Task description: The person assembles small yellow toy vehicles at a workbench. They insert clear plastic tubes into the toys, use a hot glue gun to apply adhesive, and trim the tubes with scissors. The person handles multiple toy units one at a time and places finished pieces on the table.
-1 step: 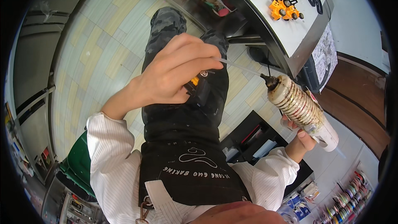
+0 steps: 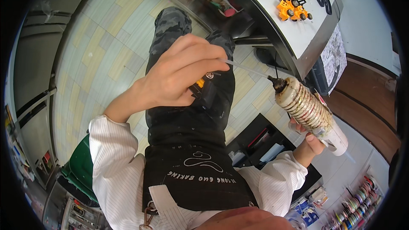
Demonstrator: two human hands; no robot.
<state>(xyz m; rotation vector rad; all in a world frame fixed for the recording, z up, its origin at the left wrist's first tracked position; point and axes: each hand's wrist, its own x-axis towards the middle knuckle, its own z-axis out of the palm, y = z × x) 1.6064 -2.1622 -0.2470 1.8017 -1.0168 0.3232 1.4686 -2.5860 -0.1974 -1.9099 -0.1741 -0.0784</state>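
Observation:
My right hand (image 2: 309,140) is wrapped round an off-white glue gun (image 2: 311,119), stained and ringed with brownish coils. Its dark nozzle (image 2: 277,84) points toward my left hand, and a translucent bluish stick (image 2: 350,158) pokes out of its back end. Between the closed fingers of my left hand (image 2: 179,74) is one end of a thin whitish translucent strip (image 2: 247,68); the other end reaches the nozzle tip. Under the same hand is a black and orange toy vehicle (image 2: 206,87) with a wheel showing. My fingers and palm hide much of it.
On the white table (image 2: 294,38) at upper right are orange toy vehicles (image 2: 292,10) and black-handled scissors (image 2: 326,2). A green bin (image 2: 81,164) is at lower left. Spools of ribbon (image 2: 358,204) stand at lower right. A black open box (image 2: 260,142) lies beyond my right forearm.

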